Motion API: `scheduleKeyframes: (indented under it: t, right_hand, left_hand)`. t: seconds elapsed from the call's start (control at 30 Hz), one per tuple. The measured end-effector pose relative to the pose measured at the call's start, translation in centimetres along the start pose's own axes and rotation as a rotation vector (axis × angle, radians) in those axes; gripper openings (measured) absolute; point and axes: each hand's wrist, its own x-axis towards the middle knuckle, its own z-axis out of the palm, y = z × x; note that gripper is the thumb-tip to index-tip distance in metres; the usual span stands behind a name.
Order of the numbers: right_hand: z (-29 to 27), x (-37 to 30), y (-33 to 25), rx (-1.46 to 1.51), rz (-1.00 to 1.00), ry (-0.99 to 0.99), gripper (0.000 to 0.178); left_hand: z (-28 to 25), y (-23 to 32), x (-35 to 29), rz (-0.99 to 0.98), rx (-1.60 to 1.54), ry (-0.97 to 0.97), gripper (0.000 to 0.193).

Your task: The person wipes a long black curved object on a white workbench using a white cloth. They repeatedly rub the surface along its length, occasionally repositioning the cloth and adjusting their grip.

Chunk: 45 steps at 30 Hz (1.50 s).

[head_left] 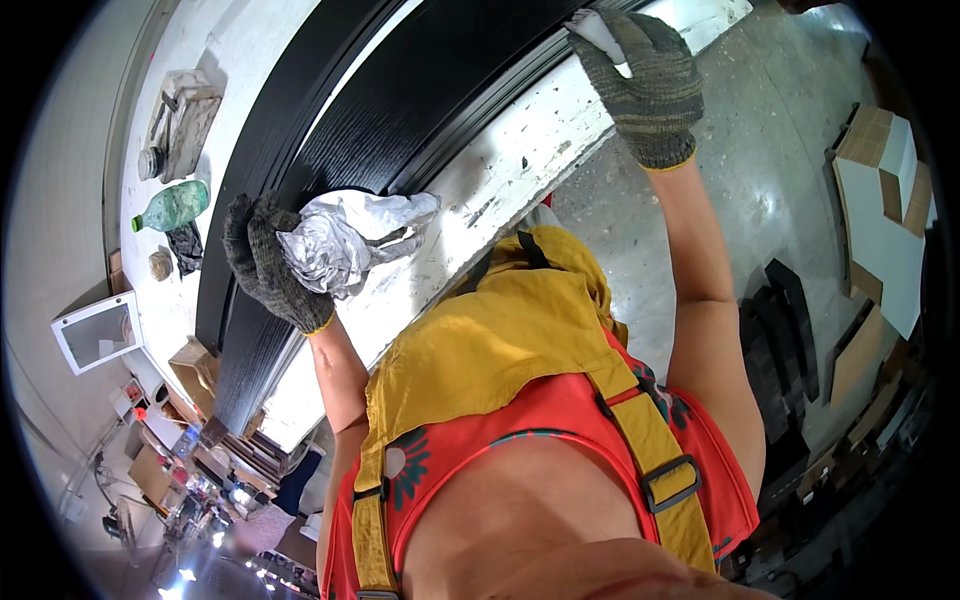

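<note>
My left hand (pixel 265 255), in a dark grey knitted glove, is closed on a crumpled pale grey cloth (pixel 345 235). The cloth lies over the edge of a long black wood-grain panel (pixel 390 100) and onto the white worktable (pixel 530 150). At the far right end of the panel, my right hand (pixel 645 85) wears the same kind of glove. Its fingers are bent round a small white piece (pixel 600 38), whose kind I cannot make out, close to the panel's grooved near edge.
Past the panel lie a green plastic bottle (pixel 175 205), a stained block (pixel 190 125) and a small jar (pixel 151 162). A white-framed pane (pixel 100 333) stands at the left. Cardboard (pixel 880 210) and black strips (pixel 785 330) are on the floor at right.
</note>
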Motion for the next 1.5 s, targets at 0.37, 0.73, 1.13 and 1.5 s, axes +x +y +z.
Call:
scheduleKeyframes:
  t: [0.37, 0.73, 1.13, 1.5]
  right_hand:
    - [0.7, -0.8, 0.4, -0.007, 0.066, 0.07, 0.03]
    - [1.5, 0.1, 1.1, -0.058, -0.025, 0.108, 0.036]
    - [-0.2, 0.8, -0.5, 0.001, -0.085, -0.082, 0.035]
    - [0.9, 0.6, 0.5, -0.029, -0.071, 0.054, 0.034]
  left_hand:
    - [-0.2, -0.1, 0.0, -0.03, -0.008, -0.004, 0.029]
    - [-1.1, -0.4, 0.0, -0.034, 0.121, -0.043, 0.033]
    - [-0.9, -0.7, 0.1, -0.064, 0.061, -0.025, 0.033]
    - [-0.4, 0.2, 0.0, -0.115, 0.143, 0.037, 0.032]
